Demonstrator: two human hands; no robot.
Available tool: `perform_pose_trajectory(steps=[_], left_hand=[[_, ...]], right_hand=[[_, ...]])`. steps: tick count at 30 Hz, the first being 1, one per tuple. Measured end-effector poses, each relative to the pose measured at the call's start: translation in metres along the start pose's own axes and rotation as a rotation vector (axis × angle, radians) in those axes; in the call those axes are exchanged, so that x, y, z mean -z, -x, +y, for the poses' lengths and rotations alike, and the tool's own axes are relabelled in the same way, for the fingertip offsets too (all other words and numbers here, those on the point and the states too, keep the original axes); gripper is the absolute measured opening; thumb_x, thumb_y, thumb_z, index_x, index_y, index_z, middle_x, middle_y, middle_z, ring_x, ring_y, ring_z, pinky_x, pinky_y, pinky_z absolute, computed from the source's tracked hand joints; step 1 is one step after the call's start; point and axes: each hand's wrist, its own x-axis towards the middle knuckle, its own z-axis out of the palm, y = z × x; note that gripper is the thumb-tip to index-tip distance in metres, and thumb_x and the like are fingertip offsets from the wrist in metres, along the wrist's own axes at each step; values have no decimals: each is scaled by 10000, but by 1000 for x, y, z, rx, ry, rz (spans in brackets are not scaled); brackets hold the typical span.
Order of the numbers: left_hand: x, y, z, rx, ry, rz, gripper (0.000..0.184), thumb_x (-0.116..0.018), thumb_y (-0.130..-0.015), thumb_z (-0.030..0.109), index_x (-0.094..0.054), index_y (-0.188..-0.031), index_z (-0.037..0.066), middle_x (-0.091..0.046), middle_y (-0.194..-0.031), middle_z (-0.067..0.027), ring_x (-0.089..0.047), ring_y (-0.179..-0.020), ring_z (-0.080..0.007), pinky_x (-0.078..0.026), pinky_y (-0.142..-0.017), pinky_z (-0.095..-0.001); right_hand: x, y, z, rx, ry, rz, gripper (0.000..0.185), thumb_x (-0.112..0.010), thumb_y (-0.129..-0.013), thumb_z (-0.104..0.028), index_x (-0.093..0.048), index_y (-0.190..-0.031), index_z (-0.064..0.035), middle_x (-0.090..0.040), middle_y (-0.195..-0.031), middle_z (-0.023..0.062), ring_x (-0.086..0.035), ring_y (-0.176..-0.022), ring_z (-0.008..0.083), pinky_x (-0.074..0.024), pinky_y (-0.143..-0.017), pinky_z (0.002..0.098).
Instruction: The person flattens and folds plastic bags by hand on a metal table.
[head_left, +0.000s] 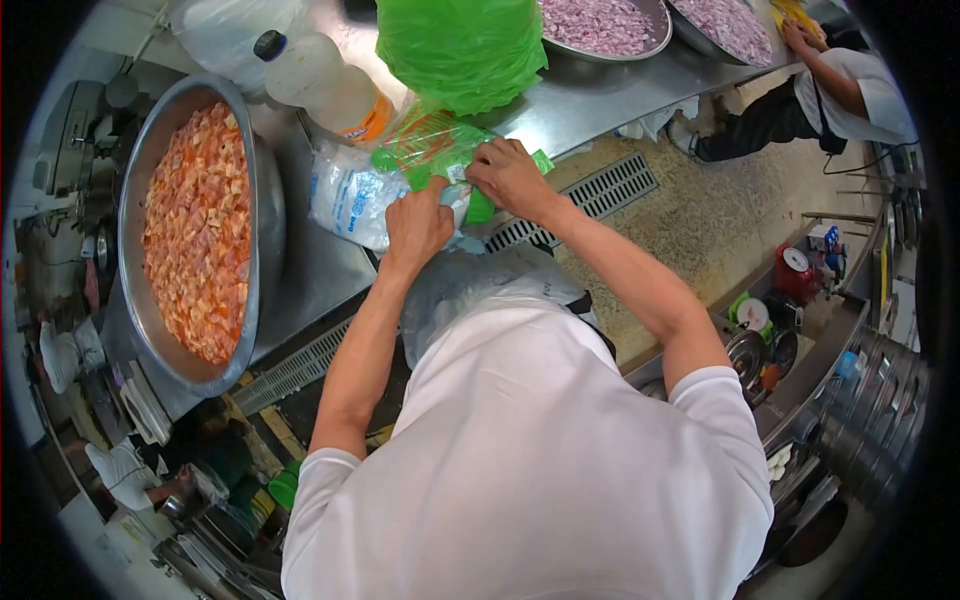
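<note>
My left hand [419, 228] is closed in a pinch at the near edge of a green printed plastic packet [432, 140], beside a white plastic package with blue print [352, 195]. To its right, my right hand [508, 180] pinches the same green packet, fingertips bent inward. The two hands are a short way apart at the counter's edge. Part of the green plastic is hidden under my fingers. A stack of green plastic bags [458, 50] lies just beyond.
A large metal bowl [267, 215] of diced orange-red meat [197, 235] stands left on the steel counter [590, 105]. Near it is a plastic bottle [325, 85]. Two pans of chopped purple-white pieces [597, 24] sit farther back. Another person [845, 90] works at the far right.
</note>
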Motion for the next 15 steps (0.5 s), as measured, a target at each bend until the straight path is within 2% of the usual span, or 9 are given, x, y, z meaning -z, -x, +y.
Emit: perform_pose_trajectory(steps=[7, 10, 13, 15], left_hand=[[4, 6, -4, 5, 10, 15, 359, -566, -767, 104, -637, -1116, 68, -648, -671, -225, -646, -664, -438, -485, -655, -553], [9, 10, 2, 72, 56, 51, 342, -561, -777, 105, -629, -1108, 58, -638, -652, -211, -635, -643, -439, -482, -652, -546], [11, 12, 5, 80, 80, 92, 269, -591, -759, 64, -635, -1023, 37, -629, -633, -199, -631, -621, -420, -490, -600, -512], [9, 15, 2, 9, 186, 250, 204, -567, -772, 34, -630, -965, 15, -632, -679, -211, -629, -609, -394, -485, -588, -489]], right_hand=[[1, 1, 7, -49, -72, 65, 143, -697, -827, -65, -648, -959, -91, -634, -967, 65, -592, -938, 294, -457, -825, 408], [16, -2, 7, -52, -122, 43, 127, -685, -832, -66, -644, -952, -66, -627, -979, 78, -581, -956, 313, -463, -804, 426], [29, -7, 4, -47, -195, 98, 113, -662, -852, -41, -625, -959, -41, -640, -989, 111, -595, -954, 343, -478, -808, 444], [38, -9, -1, -98, -289, 148, 101, -648, -866, -30, -615, -961, -26, -645, -1000, 133, -603, -966, 357, -486, -827, 442]])
